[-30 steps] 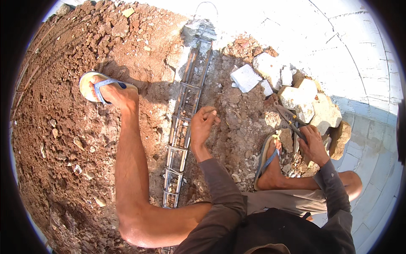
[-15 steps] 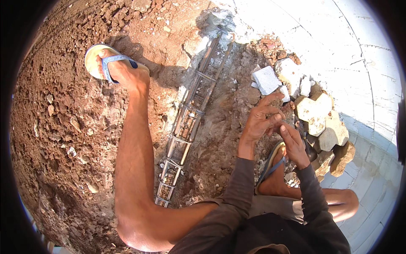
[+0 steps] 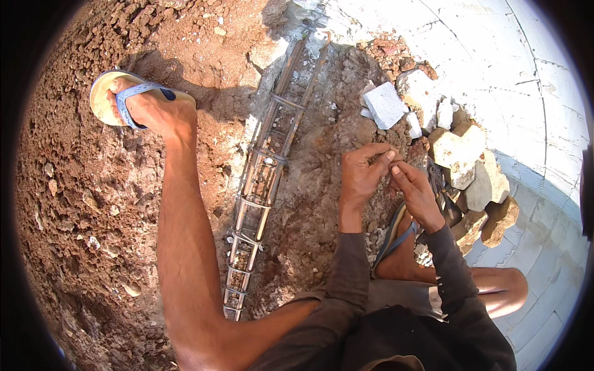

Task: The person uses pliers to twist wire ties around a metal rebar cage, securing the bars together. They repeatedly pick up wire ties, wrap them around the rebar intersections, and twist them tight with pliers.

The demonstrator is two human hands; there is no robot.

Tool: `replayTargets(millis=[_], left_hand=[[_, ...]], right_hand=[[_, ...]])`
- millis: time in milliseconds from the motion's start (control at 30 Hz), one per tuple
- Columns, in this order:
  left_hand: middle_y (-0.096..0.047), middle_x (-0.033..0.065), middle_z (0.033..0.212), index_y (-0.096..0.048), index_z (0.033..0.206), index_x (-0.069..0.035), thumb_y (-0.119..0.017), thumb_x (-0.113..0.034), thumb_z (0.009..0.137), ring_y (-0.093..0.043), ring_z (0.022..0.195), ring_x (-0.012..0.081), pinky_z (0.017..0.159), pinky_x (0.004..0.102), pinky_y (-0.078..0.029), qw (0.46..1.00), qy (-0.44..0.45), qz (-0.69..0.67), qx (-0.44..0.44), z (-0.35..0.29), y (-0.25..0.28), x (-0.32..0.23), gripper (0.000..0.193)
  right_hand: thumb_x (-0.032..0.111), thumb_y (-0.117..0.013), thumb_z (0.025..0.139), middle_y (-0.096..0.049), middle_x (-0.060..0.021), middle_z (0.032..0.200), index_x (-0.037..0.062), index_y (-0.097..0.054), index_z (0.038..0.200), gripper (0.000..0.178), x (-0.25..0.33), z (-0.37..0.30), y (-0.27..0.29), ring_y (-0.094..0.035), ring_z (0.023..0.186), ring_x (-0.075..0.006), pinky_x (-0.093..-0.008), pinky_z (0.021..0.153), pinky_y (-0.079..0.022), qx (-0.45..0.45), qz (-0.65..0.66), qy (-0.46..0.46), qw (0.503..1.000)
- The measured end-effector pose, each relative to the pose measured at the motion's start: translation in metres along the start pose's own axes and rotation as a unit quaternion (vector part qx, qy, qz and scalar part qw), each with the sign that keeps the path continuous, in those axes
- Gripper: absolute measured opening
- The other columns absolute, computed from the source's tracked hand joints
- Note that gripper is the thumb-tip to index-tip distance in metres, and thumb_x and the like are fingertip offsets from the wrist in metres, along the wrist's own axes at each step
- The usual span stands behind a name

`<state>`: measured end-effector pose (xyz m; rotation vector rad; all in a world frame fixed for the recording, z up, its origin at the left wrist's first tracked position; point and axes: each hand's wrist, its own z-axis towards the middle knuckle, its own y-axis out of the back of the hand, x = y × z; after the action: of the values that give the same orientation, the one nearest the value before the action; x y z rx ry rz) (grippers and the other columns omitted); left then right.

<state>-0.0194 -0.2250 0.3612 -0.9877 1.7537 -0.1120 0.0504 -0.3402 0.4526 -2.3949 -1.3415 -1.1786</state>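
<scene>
My left hand [image 3: 361, 176] and my right hand [image 3: 418, 192] meet in front of me, thumbs and forefingers pinched together at the tips. Whatever sits between those fingertips is hidden or too small to name. To their left, a steel rebar cage [image 3: 253, 204] with square ties lies lengthwise in a shallow trench. A pale squared block [image 3: 385, 106] rests just beyond the hands. Beside my right hand, a dark slender tool [image 3: 438, 185] lies partly covered against the stones.
Rough stones [image 3: 489, 185] are piled on the right, against a pale block wall [image 3: 513, 105]. Loose reddish soil [image 3: 68, 185] spreads over the left. My sandalled left foot [image 3: 145, 102] stands across the trench; my right foot [image 3: 399, 253] is beneath my right hand.
My left hand's raised forefinger has bent down, bringing its tip against the thumb and the right fingertips. The whole view has shifted slightly.
</scene>
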Motion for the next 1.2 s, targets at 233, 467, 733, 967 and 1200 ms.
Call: replayTargets(millis=[233,467,733,967,1200], left_hand=[[-0.076,0.0115,0.092,-0.078,0.101,0.002,-0.077,-0.011,0.093,-0.071,0.081,0.0146,0.068,0.0297,-0.057,0.994,-0.102,-0.034,0.007,0.000,0.016,-0.008,0.016],[-0.075,0.0126,0.090,-0.077,0.098,0.002,-0.075,-0.008,0.093,-0.071,0.081,0.0171,0.078,0.0339,-0.057,0.964,-0.241,0.106,0.025,0.009,0.045,-0.016,0.011],[-0.076,0.0131,0.085,-0.076,0.097,0.005,-0.073,-0.005,0.093,-0.071,0.079,0.0169,0.077,0.0323,-0.056,0.940,-0.126,0.218,-0.229,0.010,0.065,-0.043,0.011],[-0.077,0.0136,0.087,-0.075,0.097,0.005,-0.071,-0.008,0.096,-0.070,0.081,0.0167,0.080,0.0323,-0.055,0.899,-0.133,0.274,-0.315,0.012,0.089,-0.042,0.014],[-0.075,0.0145,0.085,-0.072,0.099,0.007,-0.071,-0.007,0.095,-0.068,0.077,0.0155,0.075,0.0298,-0.053,0.912,-0.197,0.213,-0.290,0.025,0.090,-0.038,0.014]], right_hand=[[0.025,-0.054,0.109,-0.051,0.0000,0.073,-0.0014,-0.065,0.110,0.028,0.008,0.000,-0.003,-0.048,0.066,-0.0098,-0.0289,0.065,-0.045,0.059,0.266,-0.102,0.957],[0.021,-0.055,0.108,-0.055,-0.0022,0.067,0.0001,-0.064,0.110,0.023,0.023,0.007,-0.010,-0.050,0.059,-0.0090,-0.0270,0.060,-0.044,0.081,0.267,-0.114,0.953],[0.015,-0.057,0.100,-0.069,-0.0224,0.103,-0.0011,-0.063,0.119,0.026,0.026,0.043,-0.062,-0.065,0.092,-0.0425,-0.0499,0.081,-0.052,-0.012,-0.310,0.219,0.925],[0.032,-0.052,0.105,-0.067,-0.0269,0.118,-0.0055,-0.061,0.127,0.045,0.004,0.068,-0.090,-0.066,0.111,-0.0401,-0.0484,0.094,-0.050,0.156,0.007,0.100,0.983],[0.019,-0.063,0.097,-0.072,-0.0163,0.098,-0.0030,-0.069,0.102,0.023,0.002,0.092,-0.084,-0.070,0.087,-0.0280,-0.0392,0.071,-0.053,0.122,0.091,0.056,0.987]])
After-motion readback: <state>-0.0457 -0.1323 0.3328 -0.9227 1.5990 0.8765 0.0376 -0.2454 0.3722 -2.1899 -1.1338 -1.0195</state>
